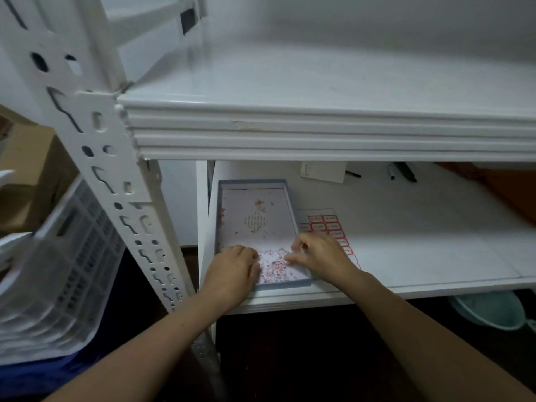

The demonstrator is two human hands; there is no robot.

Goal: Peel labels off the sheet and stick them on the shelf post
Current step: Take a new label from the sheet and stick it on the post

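Observation:
A shallow grey-blue tray (287, 195) lies on the lower shelf, strewn with small red and white label scraps. My left hand (233, 269) rests with curled fingers on the tray's near left corner. My right hand (317, 253) hovers over the tray's near right part, fingertips bent down among the scraps; whether it pinches one I cannot tell. A label sheet (326, 223) with red-bordered labels lies just right of the tray, partly under my right hand. The white perforated shelf post (116, 169) rises at the left.
The white upper shelf (319, 129) juts out above my hands. A paper slip (323, 172) and pens (401, 171) lie at the back of the lower shelf. A white slatted crate (58, 265) stands left of the post. A teal basin (490, 310) sits below right.

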